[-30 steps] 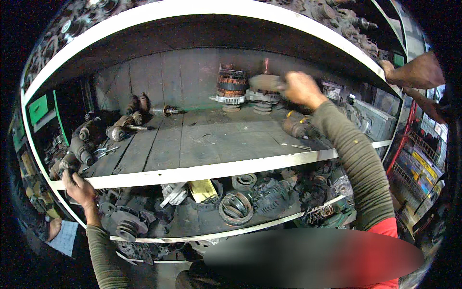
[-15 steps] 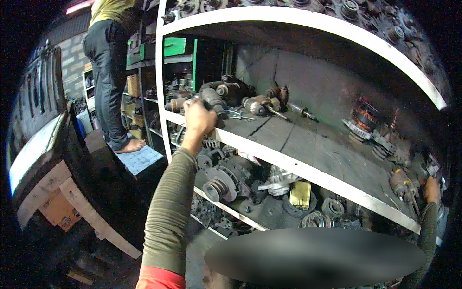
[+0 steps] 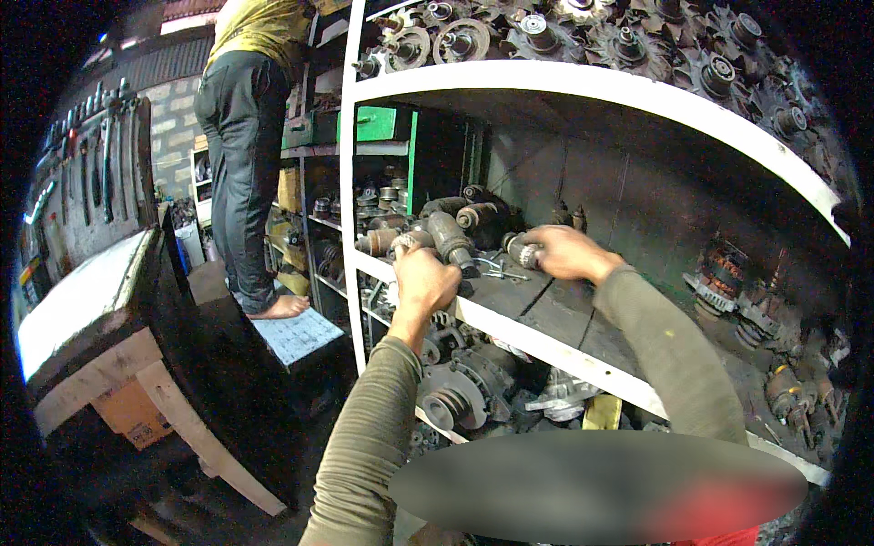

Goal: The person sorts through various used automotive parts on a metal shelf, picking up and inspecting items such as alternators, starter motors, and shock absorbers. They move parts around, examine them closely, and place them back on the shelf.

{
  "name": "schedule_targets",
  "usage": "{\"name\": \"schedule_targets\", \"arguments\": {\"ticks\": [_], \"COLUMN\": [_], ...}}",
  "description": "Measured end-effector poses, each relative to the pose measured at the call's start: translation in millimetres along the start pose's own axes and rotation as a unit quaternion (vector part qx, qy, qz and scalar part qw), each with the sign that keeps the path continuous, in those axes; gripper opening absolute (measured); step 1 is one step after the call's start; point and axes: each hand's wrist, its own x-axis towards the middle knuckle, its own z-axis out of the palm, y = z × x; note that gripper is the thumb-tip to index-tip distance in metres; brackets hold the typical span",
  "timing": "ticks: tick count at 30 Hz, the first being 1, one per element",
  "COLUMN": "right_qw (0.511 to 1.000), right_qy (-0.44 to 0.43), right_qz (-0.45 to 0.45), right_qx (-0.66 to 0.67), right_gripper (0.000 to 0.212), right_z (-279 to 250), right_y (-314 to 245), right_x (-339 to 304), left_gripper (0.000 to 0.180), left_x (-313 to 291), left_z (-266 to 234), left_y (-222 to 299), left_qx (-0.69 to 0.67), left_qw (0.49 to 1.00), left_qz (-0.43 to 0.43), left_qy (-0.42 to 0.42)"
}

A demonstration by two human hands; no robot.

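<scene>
My right hand is closed round a small armature with a ribbed metal body, over the middle shelf of a white-edged rack. My left hand is at that shelf's front edge, its fingers curled over a greyish part that they mostly hide. Beside those fingers lies a copper-brown cylindrical part. A dark starter motor body rests just behind the left hand, with more cylindrical motors piled beyond it. Between my hands a thin metal fork-like piece lies on the shelf.
A white shelf edge runs in front of my arms. Finned rotors crowd the shelf above; an alternator sits below. A copper-wound part stands at the right. At left, a person stands barefoot on a platform.
My right hand has come from the far right of the shelf to the armature and closed on it. My left hand stays by the shelf's edge. The view has shifted.
</scene>
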Motion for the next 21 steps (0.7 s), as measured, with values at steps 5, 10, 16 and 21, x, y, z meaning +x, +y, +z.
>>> {"name": "schedule_targets", "arguments": {"ticks": [5,10,16,21], "right_qw": [0.977,0.972,0.956,0.959], "right_qy": [-0.103,-0.142,-0.148,-0.117], "right_qz": [-0.007,0.013,-0.001,-0.083], "right_qx": [-0.187,-0.184,-0.253,-0.243], "right_gripper": [0.051,0.055,0.044,0.021], "right_z": [34.9,54.0,75.7,74.9], "right_y": [-7.6,-6.0,5.6,17.8], "right_x": [65.7,89.4,106.0,103.6], "left_gripper": [0.039,0.038,0.04,0.041], "left_x": [0.2,0.4,-0.6,-0.3], "left_z": [1.6,5.2,5.3,6.3], "left_y": [-2.3,-3.6,-1.3,-2.5], "left_qx": [0.016,-0.021,-0.026,-0.032], "left_qw": [0.999,0.999,0.997,0.997], "left_qz": [0.025,0.02,0.013,0.003], "left_qy": [0.025,0.044,0.075,0.069]}}
